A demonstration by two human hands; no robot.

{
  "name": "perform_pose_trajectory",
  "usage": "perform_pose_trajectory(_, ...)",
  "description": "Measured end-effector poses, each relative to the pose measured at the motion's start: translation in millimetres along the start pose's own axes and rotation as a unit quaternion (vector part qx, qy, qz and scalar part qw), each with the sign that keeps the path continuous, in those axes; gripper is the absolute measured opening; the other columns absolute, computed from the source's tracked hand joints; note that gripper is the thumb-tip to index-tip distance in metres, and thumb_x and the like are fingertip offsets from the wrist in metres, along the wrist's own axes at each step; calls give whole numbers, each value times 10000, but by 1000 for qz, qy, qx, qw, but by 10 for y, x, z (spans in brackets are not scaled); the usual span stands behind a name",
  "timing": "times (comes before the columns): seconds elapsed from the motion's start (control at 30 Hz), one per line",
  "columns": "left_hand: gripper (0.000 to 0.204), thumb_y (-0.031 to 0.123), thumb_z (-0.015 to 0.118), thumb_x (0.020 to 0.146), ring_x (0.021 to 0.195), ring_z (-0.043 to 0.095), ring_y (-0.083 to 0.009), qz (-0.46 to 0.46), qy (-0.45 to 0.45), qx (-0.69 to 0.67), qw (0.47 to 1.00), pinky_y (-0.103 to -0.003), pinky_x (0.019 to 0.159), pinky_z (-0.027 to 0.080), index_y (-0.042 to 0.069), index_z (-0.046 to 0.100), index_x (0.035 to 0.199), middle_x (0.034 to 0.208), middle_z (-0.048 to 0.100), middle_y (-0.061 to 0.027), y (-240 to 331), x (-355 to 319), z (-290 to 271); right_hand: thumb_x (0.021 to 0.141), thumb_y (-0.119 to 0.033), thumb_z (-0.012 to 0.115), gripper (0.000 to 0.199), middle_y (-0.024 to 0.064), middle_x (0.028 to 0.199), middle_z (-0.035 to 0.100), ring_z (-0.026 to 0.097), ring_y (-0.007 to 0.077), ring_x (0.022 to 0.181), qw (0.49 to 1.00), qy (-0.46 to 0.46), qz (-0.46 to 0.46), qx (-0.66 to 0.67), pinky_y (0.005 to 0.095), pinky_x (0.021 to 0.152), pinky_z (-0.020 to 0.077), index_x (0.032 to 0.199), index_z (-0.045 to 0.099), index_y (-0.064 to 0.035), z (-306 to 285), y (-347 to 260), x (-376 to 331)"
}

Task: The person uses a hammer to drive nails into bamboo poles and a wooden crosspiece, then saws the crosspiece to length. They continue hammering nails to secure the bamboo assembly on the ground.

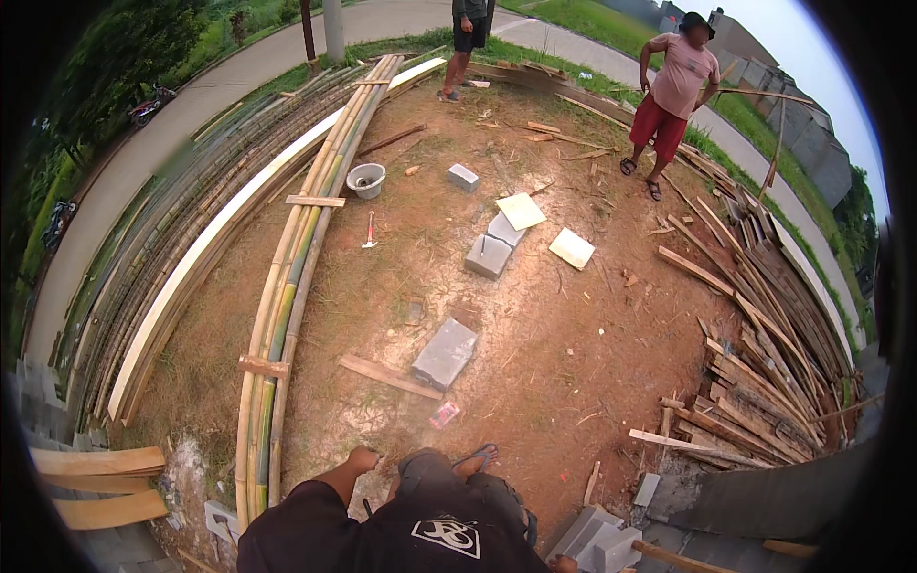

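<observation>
My left hand (363,459) hangs low beside my knee, fingers curled, and whether it holds anything is too small to make out. It is nearest the long bundle of bamboo poles (287,286) that runs up the ground and is bound by short wooden cross pieces (263,367). Just ahead lie a flat wooden plank (390,377), a grey concrete block (444,353) and a small red and white wrapper (444,413). My sandalled foot (475,456) rests on the bare earth. My right hand is not visible.
Farther off are a hammer (370,229), a white bucket (366,179), more grey blocks (488,256) and pale slabs (571,248). A scrap wood pile (764,363) fills the right. Two other people (673,105) (466,48) stand at the back. Stacked planks (95,463) lie lower left.
</observation>
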State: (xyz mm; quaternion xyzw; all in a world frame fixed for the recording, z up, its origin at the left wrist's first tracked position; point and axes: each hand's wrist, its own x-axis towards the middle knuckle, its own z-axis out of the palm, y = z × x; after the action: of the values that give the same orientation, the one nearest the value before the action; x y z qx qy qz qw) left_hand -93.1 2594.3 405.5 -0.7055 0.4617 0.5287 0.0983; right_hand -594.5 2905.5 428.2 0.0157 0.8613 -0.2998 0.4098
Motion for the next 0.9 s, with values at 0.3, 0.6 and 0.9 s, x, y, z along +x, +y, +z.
perform_pose_trajectory(0.3, 351, 215, 624, 873, 769, 647, -165, 276, -49, -239, 930, -278, 673, 494, -36, 585, 1115, 920, 679, -118, 3479, 500, 78, 854, -169, 582, 383, 119, 903, 653, 639, 184, 762, 931, 78, -355, -41, 291, 618, 493, 1187, 549, 19, -789, -4158, 1015)
perform_pose_trajectory(0.6, 396, 264, 617, 873, 789, 635, -212, 393, -167, -108, 898, -333, 713, 491, -42, 573, 1119, 941, 662, -139, 6652, 1742, 270, 771, -327, 584, 446, 201, 1002, 659, 637, 335, 918, 937, 9, -155, -312, 424, 803, 503, 1111, 634, -42, 231, -3527, 2311)
perform_pose_trajectory(0.9, 443, 314, 609, 873, 808, 623, -259, 439, -163, -34, 883, -388, 753, 488, -48, 561, 1123, 962, 646, -159, 9023, 2605, -101, 836, -395, 523, 442, 149, 859, 662, 651, 239, 706, 972, -91, 215, -31, 394, 620, 555, 1027, 647, -16, 514, -2572, 2474)
